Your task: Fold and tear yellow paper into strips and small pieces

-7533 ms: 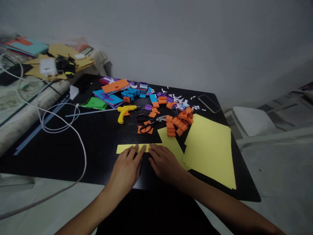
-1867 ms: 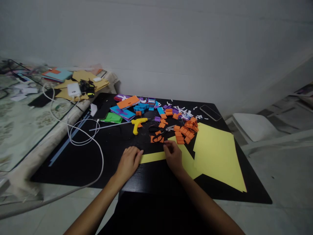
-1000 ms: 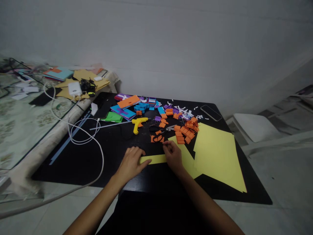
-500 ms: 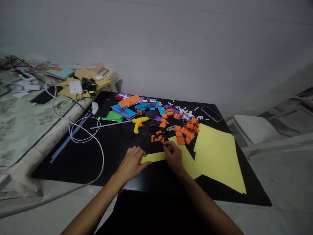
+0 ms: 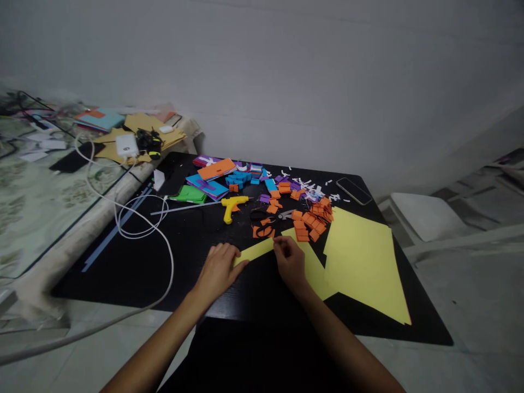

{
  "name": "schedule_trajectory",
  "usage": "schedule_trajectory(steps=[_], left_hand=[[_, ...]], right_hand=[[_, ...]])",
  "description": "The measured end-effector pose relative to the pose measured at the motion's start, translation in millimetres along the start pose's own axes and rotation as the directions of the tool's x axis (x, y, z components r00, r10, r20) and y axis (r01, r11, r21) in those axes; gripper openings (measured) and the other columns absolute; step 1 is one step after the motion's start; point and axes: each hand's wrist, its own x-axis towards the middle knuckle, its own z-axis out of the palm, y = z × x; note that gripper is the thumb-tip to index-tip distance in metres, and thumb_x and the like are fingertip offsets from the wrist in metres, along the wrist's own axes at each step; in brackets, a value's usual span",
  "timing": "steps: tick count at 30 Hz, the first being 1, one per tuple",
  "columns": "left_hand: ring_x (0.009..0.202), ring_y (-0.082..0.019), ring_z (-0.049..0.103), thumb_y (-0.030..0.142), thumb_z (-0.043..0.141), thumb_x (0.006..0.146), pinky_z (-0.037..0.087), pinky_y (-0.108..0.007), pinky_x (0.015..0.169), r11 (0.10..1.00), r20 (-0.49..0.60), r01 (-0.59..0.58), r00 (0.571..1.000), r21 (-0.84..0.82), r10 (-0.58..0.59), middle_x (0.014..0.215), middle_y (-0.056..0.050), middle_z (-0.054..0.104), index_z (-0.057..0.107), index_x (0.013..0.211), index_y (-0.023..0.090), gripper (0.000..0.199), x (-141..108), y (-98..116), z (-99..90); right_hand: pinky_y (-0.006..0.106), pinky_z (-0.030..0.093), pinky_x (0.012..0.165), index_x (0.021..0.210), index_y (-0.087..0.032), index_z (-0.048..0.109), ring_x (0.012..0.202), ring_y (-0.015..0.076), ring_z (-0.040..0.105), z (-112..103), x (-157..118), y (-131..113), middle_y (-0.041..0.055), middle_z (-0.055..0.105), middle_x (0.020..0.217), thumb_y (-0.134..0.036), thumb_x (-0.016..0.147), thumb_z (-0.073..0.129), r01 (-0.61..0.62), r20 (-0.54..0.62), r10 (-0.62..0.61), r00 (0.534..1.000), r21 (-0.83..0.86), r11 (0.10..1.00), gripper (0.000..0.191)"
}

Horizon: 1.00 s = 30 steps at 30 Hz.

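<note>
A narrow yellow paper strip (image 5: 257,250) lies slanted between my two hands, low over the black table. Its left end is in my left hand (image 5: 218,267), thumb on the near side and fingers curled along the far side. My right hand (image 5: 290,258) is closed in a pinch at the strip's right end; the fingertips cover that end. Beneath and beside the right hand lies a yellow sheet (image 5: 313,267). Just beyond it are scissors (image 5: 266,222) with dark handles, among small folded orange paper pieces (image 5: 314,222).
Large yellow sheets (image 5: 364,262) cover the table's right side, below a phone (image 5: 354,191). A yellow glue gun (image 5: 231,207), blue folded paper (image 5: 208,186) and green paper (image 5: 188,194) lie farther back. A white cable (image 5: 171,256) loops over the left side.
The yellow strip has tilted, its right end now farther from me. My left hand has shifted slightly left; the right hand stays almost in place.
</note>
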Motion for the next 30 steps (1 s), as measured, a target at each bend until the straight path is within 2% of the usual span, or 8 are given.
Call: schedule_trajectory(steps=[4,6,9,15,23,30], left_hand=[[0.085,-0.025,0.058,0.042,0.062,0.101,0.038,-0.038,0.078,1.0,0.007,0.002,1.0,0.004,-0.002,0.088,-0.003,0.064,0.059,0.094,0.021,0.023,0.0,0.8,-0.8],[0.085,-0.025,0.058,0.042,0.061,0.101,0.038,-0.039,0.078,1.0,0.006,-0.002,1.0,0.005,0.002,0.088,-0.003,0.064,0.058,0.093,0.021,0.023,-0.1,1.3,-1.4],[0.085,-0.025,0.058,0.042,0.062,0.101,0.038,-0.039,0.078,1.0,-0.001,-0.006,1.0,0.004,0.006,0.089,-0.004,0.064,0.058,0.094,0.022,0.022,-0.2,1.4,-1.7],[0.085,-0.025,0.058,0.042,0.064,0.1,0.037,-0.038,0.078,1.0,-0.001,-0.003,1.0,0.007,0.003,0.089,-0.003,0.065,0.058,0.093,0.021,0.022,0.1,1.2,-1.4],[0.086,-0.025,0.058,0.04,0.064,0.1,0.038,-0.038,0.078,1.0,0.018,-0.001,1.0,-0.004,0.001,0.09,-0.004,0.064,0.058,0.095,0.021,0.02,0.1,1.0,-1.8],[0.086,-0.025,0.059,0.041,0.063,0.1,0.038,-0.039,0.078,1.0,0.033,0.018,0.999,-0.004,-0.018,0.09,-0.004,0.065,0.06,0.098,0.021,0.021,0.9,2.9,-3.3]], right_hand=[[0.036,0.052,0.075,0.101,-0.02,0.071,0.081,0.0228,0.063,2.3,-0.3,3.9,0.0076,0.069,0.091,-0.028,0.087,0.061,0.062,-0.024,-0.064,0.998,-0.064,0.996,0.019],[0.041,0.054,0.083,0.103,-0.02,0.07,0.094,0.0266,0.065,3.6,-0.5,6.4,0.0115,0.071,0.105,-0.026,0.085,0.061,0.083,-0.022,-0.085,0.996,-0.083,0.993,0.022],[0.043,0.055,0.089,0.108,-0.02,0.069,0.103,0.0282,0.066,4.4,-0.9,8.4,0.0126,0.072,0.112,-0.022,0.086,0.059,0.115,0.008,-0.114,0.993,-0.101,0.988,0.025],[0.04,0.057,0.087,0.108,-0.02,0.068,0.097,0.0249,0.069,2.4,-0.9,4.4,0.0107,0.073,0.107,-0.02,0.088,0.058,0.131,0.042,-0.128,0.991,-0.076,0.989,0.022],[0.038,0.058,0.081,0.103,-0.02,0.069,0.085,0.0221,0.07,0.6,0.6,4.7,0.0075,0.073,0.098,-0.023,0.084,0.065,0.009,0.013,-0.01,1.0,0.081,0.997,0.02],[0.039,0.058,0.084,0.102,-0.021,0.07,0.084,0.022,0.07,1.3,0.8,7.7,0.0066,0.073,0.095,-0.026,0.082,0.067,-0.027,0.006,0.027,1.0,0.138,0.99,0.021]])
